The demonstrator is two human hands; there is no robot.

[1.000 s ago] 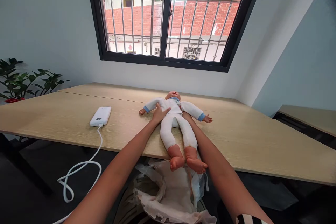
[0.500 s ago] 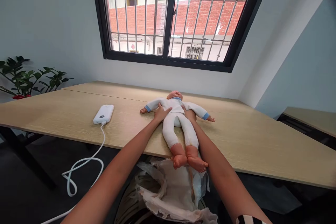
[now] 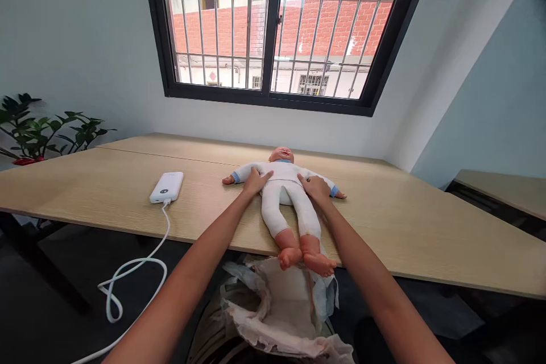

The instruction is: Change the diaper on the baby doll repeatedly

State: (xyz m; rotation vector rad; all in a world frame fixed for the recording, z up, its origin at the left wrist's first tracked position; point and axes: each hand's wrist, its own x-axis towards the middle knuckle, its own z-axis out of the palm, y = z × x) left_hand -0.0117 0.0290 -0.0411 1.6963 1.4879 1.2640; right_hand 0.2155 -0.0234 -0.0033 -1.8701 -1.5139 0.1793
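A baby doll (image 3: 286,172) in a white suit with blue cuffs lies on its back on the wooden table (image 3: 409,227). Its arms are spread and its bare feet reach past the front edge. My left hand (image 3: 256,182) grips the doll's side at the waist, thumb on its front. On the other side, my right hand (image 3: 314,186) holds the doll's torso near its arm, thumb against the body; some fingers are hidden. Below the feet, an opened diaper (image 3: 290,307) with ragged, crumpled edges rests on my lap.
A white power bank (image 3: 167,186) lies left on the table, its white cable (image 3: 140,261) hanging off the front edge in a loop. A potted plant (image 3: 42,131) stands at far left. Behind the table is a barred window (image 3: 268,94).
My right hand has shifted slightly outward and up over the doll's arm, and more of it shows. The doll lies nearly as before. The view has shifted slightly.
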